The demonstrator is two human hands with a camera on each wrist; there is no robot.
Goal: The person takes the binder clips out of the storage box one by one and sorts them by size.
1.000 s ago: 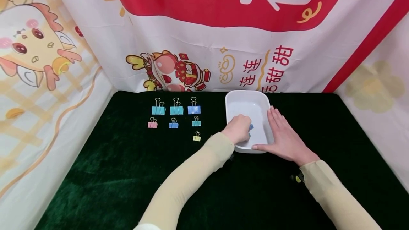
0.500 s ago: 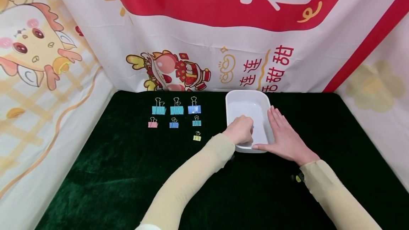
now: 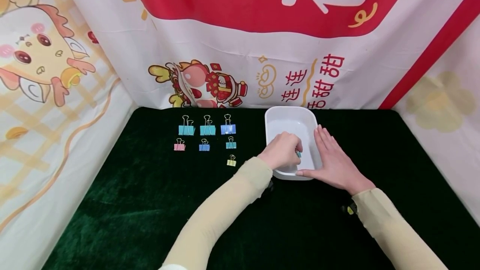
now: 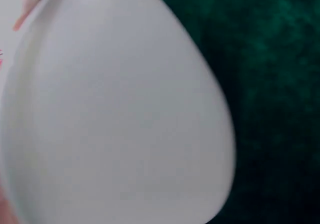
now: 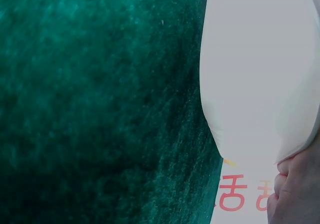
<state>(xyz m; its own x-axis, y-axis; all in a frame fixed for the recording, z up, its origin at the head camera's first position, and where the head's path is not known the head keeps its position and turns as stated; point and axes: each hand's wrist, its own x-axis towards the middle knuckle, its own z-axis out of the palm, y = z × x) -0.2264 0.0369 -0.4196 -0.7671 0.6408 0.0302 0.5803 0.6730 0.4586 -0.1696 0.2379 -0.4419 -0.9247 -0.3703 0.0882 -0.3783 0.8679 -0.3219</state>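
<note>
My left hand (image 3: pixel 282 150) reaches into a white plastic tray (image 3: pixel 271 116), its fingers curled down near the tray's floor. They pinch a small teal binder clip (image 3: pixel 298 153), mostly hidden by the hand. My right hand (image 3: pixel 335 163) rests against the tray's right side with its fingers straight and its thumb along the near rim. From the left wrist, the tray's outer wall (image 4: pixel 125 104) fills most of the view; a fingertip shows at the upper left. The right wrist view has fingers (image 5: pixel 295 189) at the tray's edge.
Left of the tray, binder clips stand in rows on dark green cloth (image 3: pixel 150 203): large teal ones (image 3: pixel 186 130) and a large blue one (image 3: pixel 228 129), then small pink (image 3: pixel 179 147), blue (image 3: pixel 204 147), teal (image 3: pixel 231 145) and yellow (image 3: pixel 231 163) ones. A printed curtain (image 3: pixel 210 45) hangs behind.
Inside the tray, my left hand has shifted slightly. A blue piece showed beside its fingers one second ago; a teal bit shows there now. The right hand and the clip rows stay put.
</note>
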